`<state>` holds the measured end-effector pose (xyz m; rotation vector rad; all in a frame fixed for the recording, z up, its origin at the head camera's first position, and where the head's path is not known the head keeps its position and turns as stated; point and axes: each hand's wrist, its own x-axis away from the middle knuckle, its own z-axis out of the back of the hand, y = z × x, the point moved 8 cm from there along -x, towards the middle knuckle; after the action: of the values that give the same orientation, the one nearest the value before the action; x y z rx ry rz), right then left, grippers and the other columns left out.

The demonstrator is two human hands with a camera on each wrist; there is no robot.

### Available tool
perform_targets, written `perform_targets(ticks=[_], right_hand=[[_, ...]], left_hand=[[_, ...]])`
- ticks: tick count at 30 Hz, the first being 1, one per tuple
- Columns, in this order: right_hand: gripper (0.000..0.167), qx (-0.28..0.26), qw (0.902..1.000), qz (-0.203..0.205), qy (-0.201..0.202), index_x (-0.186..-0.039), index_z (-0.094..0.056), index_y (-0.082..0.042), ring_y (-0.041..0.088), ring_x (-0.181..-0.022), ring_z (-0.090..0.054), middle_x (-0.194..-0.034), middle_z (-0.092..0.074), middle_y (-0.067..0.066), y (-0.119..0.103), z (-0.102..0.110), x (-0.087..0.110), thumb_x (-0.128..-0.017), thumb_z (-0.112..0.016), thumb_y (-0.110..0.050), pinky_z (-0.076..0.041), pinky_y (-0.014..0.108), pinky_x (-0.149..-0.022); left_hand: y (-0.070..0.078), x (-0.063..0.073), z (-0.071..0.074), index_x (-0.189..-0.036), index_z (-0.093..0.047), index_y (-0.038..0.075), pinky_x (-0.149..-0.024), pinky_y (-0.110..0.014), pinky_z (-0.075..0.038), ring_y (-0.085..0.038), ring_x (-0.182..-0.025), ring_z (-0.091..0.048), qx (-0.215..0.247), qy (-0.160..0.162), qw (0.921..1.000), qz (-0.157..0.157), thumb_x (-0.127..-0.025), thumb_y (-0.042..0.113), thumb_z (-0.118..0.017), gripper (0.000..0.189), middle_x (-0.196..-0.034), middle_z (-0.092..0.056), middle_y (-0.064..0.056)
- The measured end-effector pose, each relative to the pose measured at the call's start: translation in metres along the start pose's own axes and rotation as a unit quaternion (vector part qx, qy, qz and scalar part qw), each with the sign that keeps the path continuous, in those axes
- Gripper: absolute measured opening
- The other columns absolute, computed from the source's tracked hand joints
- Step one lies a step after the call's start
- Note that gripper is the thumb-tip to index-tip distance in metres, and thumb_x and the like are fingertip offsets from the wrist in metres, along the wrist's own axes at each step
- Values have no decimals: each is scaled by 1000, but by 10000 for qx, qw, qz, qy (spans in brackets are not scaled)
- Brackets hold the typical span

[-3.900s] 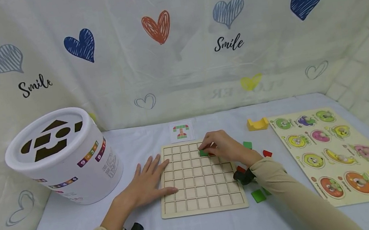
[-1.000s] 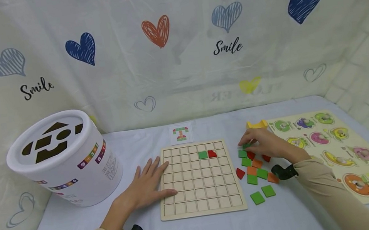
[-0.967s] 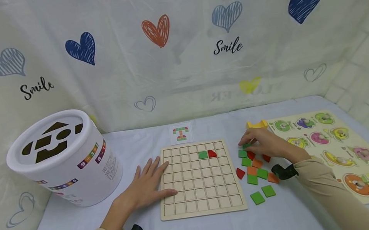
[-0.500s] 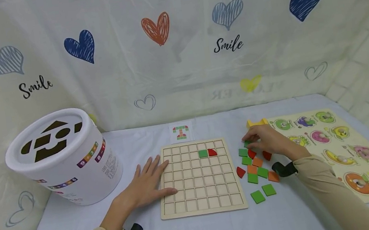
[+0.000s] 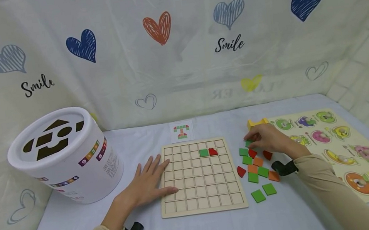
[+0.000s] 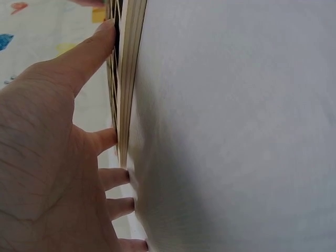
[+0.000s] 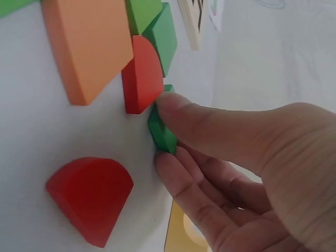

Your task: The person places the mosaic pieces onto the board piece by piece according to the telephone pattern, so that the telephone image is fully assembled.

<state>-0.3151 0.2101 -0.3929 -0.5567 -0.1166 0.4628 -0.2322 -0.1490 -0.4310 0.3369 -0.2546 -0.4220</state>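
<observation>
In the head view, your left hand (image 5: 149, 181) lies with fingers spread, thumb and index reaching over the left edge of the board (image 5: 205, 210). A green square (image 5: 204, 153) and a red wedge (image 5: 213, 151) sit side by side in the board's second row from the far edge. Just beyond the board lies a patterned card (image 5: 181, 131). Your right hand (image 5: 268, 139) is to the right of the board, at the far end of the loose pieces (image 5: 253, 177), with a green tile (image 5: 248, 143) at its fingertips. You seem to be at the picking-up step.

In the left wrist view, your left hand is spread wide and grips nothing; it seems to steady the board.

In the right wrist view, your right hand has a narrow pinch on the green tile, thumb and finger at opposite edges. You cannot tell whether it is off the cloth (image 7: 31, 131). A red piece (image 7: 144, 73) is right beside it. The next move likely calls for a straight lift past that neighbour, then lining the tile up with a cell of the board.
</observation>
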Motion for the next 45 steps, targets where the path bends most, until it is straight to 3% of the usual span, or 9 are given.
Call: perform_targets(ticks=[7, 12, 23, 32, 41, 45], right_hand=[[24, -37, 9999, -140, 22, -107, -77, 6, 28, -88, -71, -100, -77, 13, 2, 2, 0, -87, -84, -4, -60, 43, -78], [21, -96, 9995, -101, 273, -103, -78, 3, 25, -85, -69, -92, -74, 9, 0, 4, 2, -84, -86, -2, -59, 40, -77], [20, -154, 9941, 546, 924, -93, -76, -1, 20, -78, -68, -87, -73, 6, -13, 8, 8, -78, -87, 6, -58, 28, -69], [19, -259, 9816, 1274, 1400, -92, -76, -1, 23, -79, -69, -87, -71, 6, -55, 5, -3, -80, -86, 9, -61, 35, -71], [17, -1009, 9733, 1871, 869, -98, -77, 3, 22, -85, -72, -94, -71, 8, -115, -33, -25, -84, -81, 11, -62, 32, -75], [17, -1413, 9681, 1942, 710, -99, -78, 2, 22, -86, -72, -95, -73, 8, -131, -45, -32, -84, -81, 9, -61, 31, -76]], left_hand=[[2, 0, 2, -167, -27, 13, -121, -72, 0, -42, -160, -1, 27, 14, 10000, -11, -93, 72, -61, 100, -174, -10, -19], [1, 0, 0, -167, -26, 13, -121, -72, 0, -42, -160, -1, -8, 26, 10000, -16, -93, 73, -60, 101, -174, -9, -19], [-2, 0, -1, -167, -26, 14, -121, -73, 0, -42, -160, -1, 4, 46, 10000, -9, -93, 74, -60, 102, -174, -10, -19], [0, 0, 1, -167, -27, 14, -121, -72, 1, -42, -160, -1, 88, 23, 10000, 2, -93, 73, -61, 101, -174, -10, -19], [-1, 0, 1, -167, -27, 14, -121, -73, 0, -42, -160, -2, 16, 37, 10000, -20, -92, 74, -60, 102, -174, -9, -19], [-1, 0, 0, -167, -27, 13, -120, -74, -1, -43, -160, -2, 22, 28, 10000, -24, -92, 75, -59, 102, -174, -10, -19]])
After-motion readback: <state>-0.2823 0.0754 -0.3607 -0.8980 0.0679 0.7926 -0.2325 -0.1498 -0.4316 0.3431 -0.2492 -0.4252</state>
